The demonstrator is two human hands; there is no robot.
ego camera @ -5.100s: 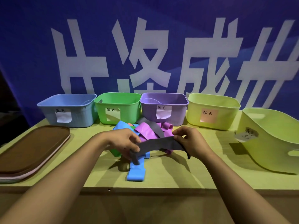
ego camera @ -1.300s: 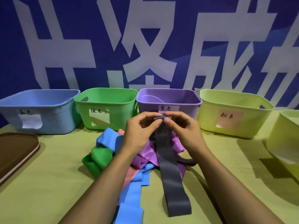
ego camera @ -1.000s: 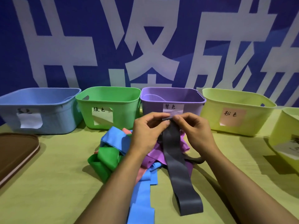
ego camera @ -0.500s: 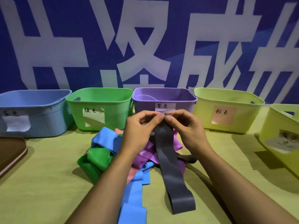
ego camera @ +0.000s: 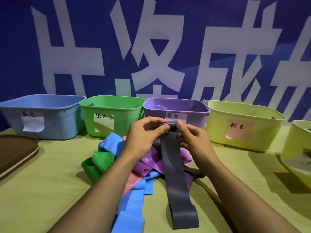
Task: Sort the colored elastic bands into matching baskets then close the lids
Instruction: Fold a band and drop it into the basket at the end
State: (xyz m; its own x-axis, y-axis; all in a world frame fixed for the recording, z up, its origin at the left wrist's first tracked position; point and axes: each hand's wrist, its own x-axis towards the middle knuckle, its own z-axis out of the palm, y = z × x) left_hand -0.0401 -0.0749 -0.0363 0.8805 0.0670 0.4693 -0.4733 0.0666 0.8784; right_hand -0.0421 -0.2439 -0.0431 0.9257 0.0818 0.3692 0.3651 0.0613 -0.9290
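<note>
A yellow-green table (ego camera: 42, 190) runs under my arms to a row of baskets (ego camera: 176, 113) beyond my hands, before a blue banner (ego camera: 193, 22) with white characters. My left hand (ego camera: 143, 137) and right hand (ego camera: 195, 138) are raised together, fingertips meeting, each pinching the top end of the grey band (ego camera: 175, 174). It hangs lengthwise from my fingers toward me, its lower loop on the table between my forearms, over the pile of bands (ego camera: 107, 158).

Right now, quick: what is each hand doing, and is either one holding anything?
Left hand: pinches the top end of the grey band.
Right hand: pinches the same end of the grey band, beside the left.
</note>
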